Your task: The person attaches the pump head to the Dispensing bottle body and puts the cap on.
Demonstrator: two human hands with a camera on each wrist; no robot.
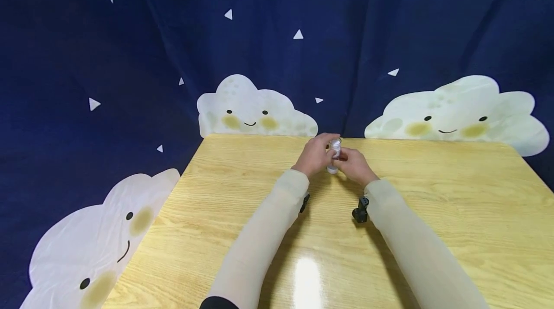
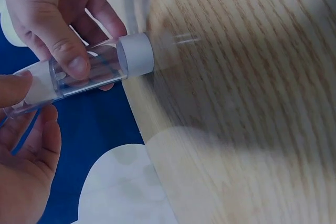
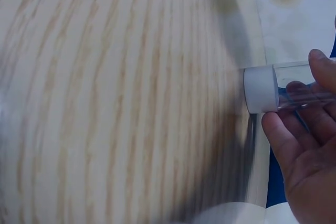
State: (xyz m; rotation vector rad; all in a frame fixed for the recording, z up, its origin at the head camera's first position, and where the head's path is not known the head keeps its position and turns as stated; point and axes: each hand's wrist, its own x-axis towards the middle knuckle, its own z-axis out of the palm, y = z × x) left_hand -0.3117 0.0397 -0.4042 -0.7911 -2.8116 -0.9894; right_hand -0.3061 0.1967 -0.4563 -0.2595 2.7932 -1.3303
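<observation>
Both hands hold a slim clear bottle (image 2: 107,59) near the table's far edge. It stands roughly upright in the head view, with a white band (image 2: 137,54) at its lower end, close over the tabletop. My left hand (image 1: 318,155) grips the upper end, fingers and thumb around a white top part (image 2: 41,85) inside a clear cover. Lower down, my right hand (image 1: 354,165) pinches the clear body between thumb and fingers, just above the white band. In the right wrist view the right-hand fingers (image 3: 283,135) curl under the body.
A light wood-grain table (image 1: 454,232) extends under both arms. Behind it hangs a dark blue curtain (image 1: 268,6) with white triangles and smiling clouds (image 1: 255,102). A black wrist camera (image 1: 361,210) sits at the right cuff.
</observation>
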